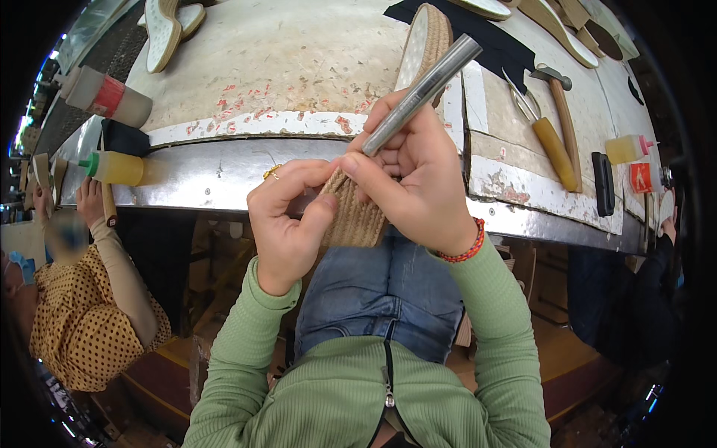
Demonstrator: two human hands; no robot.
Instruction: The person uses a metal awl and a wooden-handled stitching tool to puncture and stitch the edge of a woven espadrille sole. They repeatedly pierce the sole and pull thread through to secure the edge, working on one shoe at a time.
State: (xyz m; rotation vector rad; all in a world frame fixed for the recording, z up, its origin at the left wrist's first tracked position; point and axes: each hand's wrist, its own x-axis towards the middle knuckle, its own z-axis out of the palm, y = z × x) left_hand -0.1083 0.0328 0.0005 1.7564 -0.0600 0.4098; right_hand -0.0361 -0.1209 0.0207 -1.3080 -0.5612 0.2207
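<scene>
Jute rope, coiled into a flat sole (357,213), was the piece in hand, held over the person's lap with its far end resting on the near edge of the surface (261,56). Going from the left: a co-worker in a dotted top sat at the left end of the surface, one hand up at its edge. Two squeeze bottles lay there on their sides, a pale one with a red band (104,95) near the left corner and a yellow one with a green cap (116,168) at the near edge; both looked partly full, though what they held could not be told. White soles (166,26) lay at the far edge.

The left hand (287,224) was closed on the sole's near end, thumb pressed against the weave. The right hand (411,175) was wrapped shut around a metal tool (424,91), its tip hidden behind the fingers by the sole's edge. The coil looked fully wound and firm; judging by that, shaping was done and only work along the edge remained, but no stitch or mark showed how much.

Rightward lay a black sheet (493,41), scissors (549,138), a hammer (564,112), and another yellow bottle (627,149) at the right edge.
</scene>
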